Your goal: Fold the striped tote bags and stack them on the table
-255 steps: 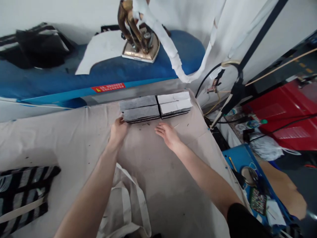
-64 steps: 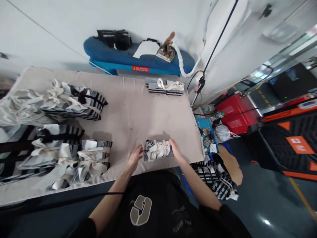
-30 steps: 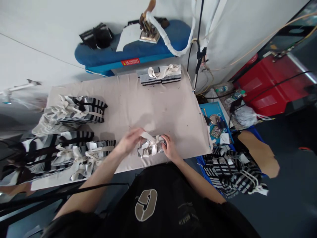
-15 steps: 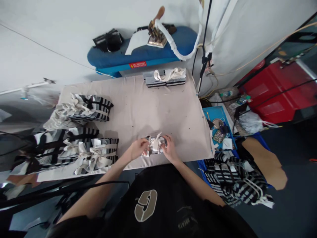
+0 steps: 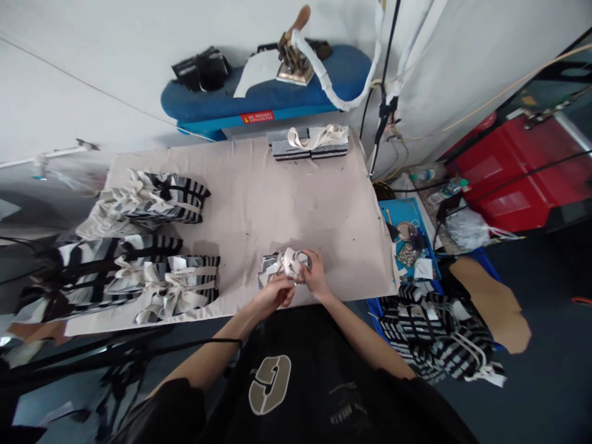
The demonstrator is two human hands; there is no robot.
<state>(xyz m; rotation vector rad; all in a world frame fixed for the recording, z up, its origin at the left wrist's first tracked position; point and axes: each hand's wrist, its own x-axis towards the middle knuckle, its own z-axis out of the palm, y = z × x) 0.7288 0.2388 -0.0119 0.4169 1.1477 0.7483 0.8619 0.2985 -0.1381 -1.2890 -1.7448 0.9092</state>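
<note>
A small folded bundle of black, grey and white striped cloth (image 5: 266, 272) lies near the front edge of the covered table. Across its top sits a cream fabric ribbon (image 5: 290, 260) gathered into loops. My left hand (image 5: 276, 293) is at the bundle's near side, fingers closed in a pinch on the ribbon. On the bundle's right end, my right hand (image 5: 316, 275) grips the ribbon between thumb and fingers. The fingertips partly hide the ribbon's crossing point.
Several tied striped bundles (image 5: 185, 271) are stacked at the table's left. Another bundle (image 5: 324, 150) lies at the back edge. An iron (image 5: 296, 73) rests on a blue pressing board (image 5: 194, 106). At right are a blue tray (image 5: 386, 213) and more striped cloth (image 5: 416, 317).
My left hand has moved right and toward my body, from the bundle's left end to its near side. The ribbon is more bunched into loops. My right hand stays at the right end.
</note>
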